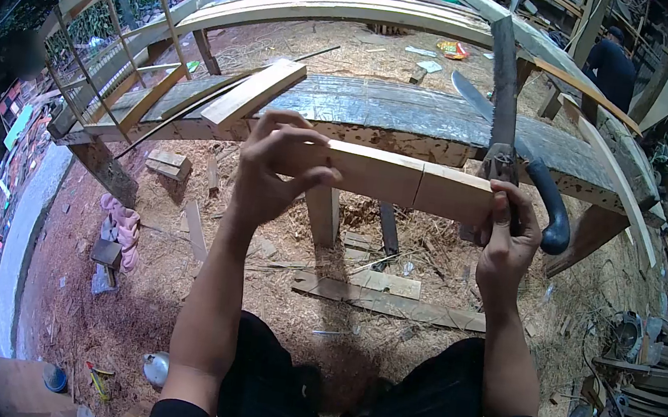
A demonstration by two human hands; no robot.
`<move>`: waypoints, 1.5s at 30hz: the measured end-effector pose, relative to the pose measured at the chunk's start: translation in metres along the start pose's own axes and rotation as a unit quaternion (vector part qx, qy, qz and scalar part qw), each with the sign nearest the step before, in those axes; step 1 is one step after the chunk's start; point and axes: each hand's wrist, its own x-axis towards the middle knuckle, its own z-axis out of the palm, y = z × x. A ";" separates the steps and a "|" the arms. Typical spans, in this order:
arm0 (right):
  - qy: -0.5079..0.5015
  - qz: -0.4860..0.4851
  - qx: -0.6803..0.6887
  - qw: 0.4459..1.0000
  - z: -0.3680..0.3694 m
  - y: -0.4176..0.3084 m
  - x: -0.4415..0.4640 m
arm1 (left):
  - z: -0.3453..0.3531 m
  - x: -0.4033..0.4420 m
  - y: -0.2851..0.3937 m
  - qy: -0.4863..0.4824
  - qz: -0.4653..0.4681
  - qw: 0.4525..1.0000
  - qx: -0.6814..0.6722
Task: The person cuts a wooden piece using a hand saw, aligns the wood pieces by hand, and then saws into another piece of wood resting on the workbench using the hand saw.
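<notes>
Head view: pale rectangular wooden block [375, 175] gripped at both ends by the left hand [262, 168] and right hand [511, 243]

The block is seen as a straight, squared length of light tan wood, its narrow upper face brightly lit and its broad front face shaded. Both faces are crossed by a single thin dark line, set nearer the right end; whether it was drawn or cut cannot be told.

The block is held in front of the near edge of the grey, weathered plank worktop [380, 107], above the shaving-strewn ground [280, 239]. Its left end is pinched by the left hand, with the thumb laid on the front face and the other fingers bent over the upper edge. Its right end is enclosed by the curled fingers and thumb of the right hand, and the marked stretch between is left uncovered.

Just behind the right end, a dark, long-bladed handsaw [505, 88] is seen upright; whether it is touched by the right hand cannot be told. Beside it, a curved black handle [551, 208] is shown.
</notes>
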 end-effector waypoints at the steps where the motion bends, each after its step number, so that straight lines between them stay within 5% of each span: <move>1: 0.009 -0.004 -0.006 1.000 0.000 0.001 0.000 | 0.003 0.000 0.005 -0.026 0.021 0.997 0.071; 8: 0.000 0.039 0.022 0.999 0.000 -0.007 0.000 | 0.007 -0.003 -0.002 -0.048 0.026 0.991 0.125; 11: -0.022 -0.017 -0.086 0.996 -0.001 -0.002 0.004 | 0.005 -0.004 -0.005 -0.038 0.040 0.990 0.130; 19: -0.118 0.010 0.054 0.992 0.008 -0.016 0.001 | -0.001 -0.002 -0.008 -0.001 0.078 0.979 0.190; 30: -0.041 0.013 -0.052 0.998 0.000 0.003 0.007 | 0.009 -0.002 -0.005 0.011 0.092 0.989 0.120; 33: -0.002 0.033 -0.049 0.998 0.005 -0.006 0.004 | 0.013 -0.003 -0.007 0.036 0.073 0.991 0.109; 39: 0.009 0.031 -0.048 0.998 0.004 0.002 0.001 | 0.027 -0.002 -0.004 0.215 -0.198 0.944 -0.154; 45: -0.017 -0.023 -0.058 0.998 0.011 -0.002 0.000 | 0.023 -0.003 -0.019 0.256 -0.250 0.923 -0.140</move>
